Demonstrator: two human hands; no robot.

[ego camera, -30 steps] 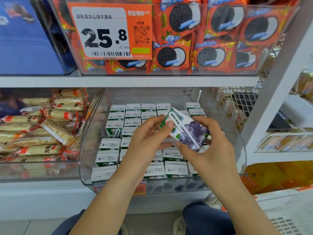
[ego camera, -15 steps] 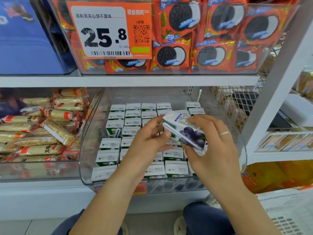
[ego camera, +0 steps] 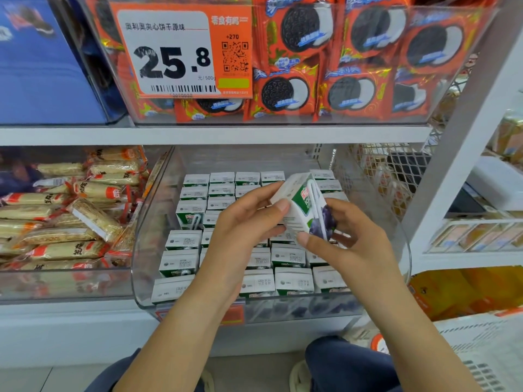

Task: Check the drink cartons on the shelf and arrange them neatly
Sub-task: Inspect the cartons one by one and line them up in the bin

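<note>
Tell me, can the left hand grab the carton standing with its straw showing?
Probably yes. That carton stands uncovered in the clear bin, beside the left hand, but the hand must first release the held carton.

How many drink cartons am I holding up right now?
1: the held carton, tilted above the bin, gripped by the left hand and right hand. The rest stand in rows below, some hidden.

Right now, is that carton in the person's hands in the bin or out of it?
Out. The carton is tilted above the rows in the clear bin, gripped by left hand and right hand.
</note>
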